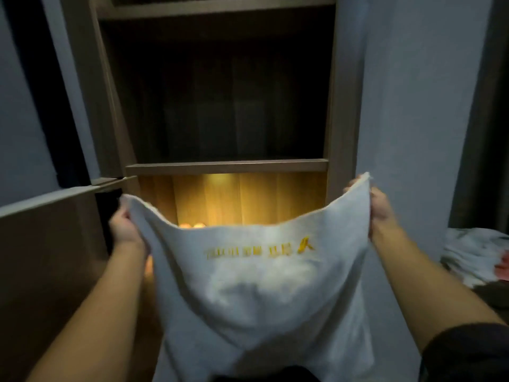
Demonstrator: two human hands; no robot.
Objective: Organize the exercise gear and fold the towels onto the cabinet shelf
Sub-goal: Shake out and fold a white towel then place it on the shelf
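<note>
Grip, two-handed: left hand (125, 227) has its fingers curled round the upper left corner of the towel (261, 285), and right hand (381, 208) pinches the upper right corner, thumb on the near face. Towel: white, with blurred yellow lettering (259, 250), held spread in the air in front of the cabinet (341, 106). Its top edge runs left to right between the hands and sags in the middle, and the body hangs down toward the person. Right corner sits higher than left. Shelf (225, 165): straight ahead, just above the held edge, about equally near to both hands. Lit compartment (234, 197) below it, partly hidden by the towel. Likely next: bring the two corners together across the left-right axis. Pile of cloth (473, 255) lies well apart, far right.
</note>
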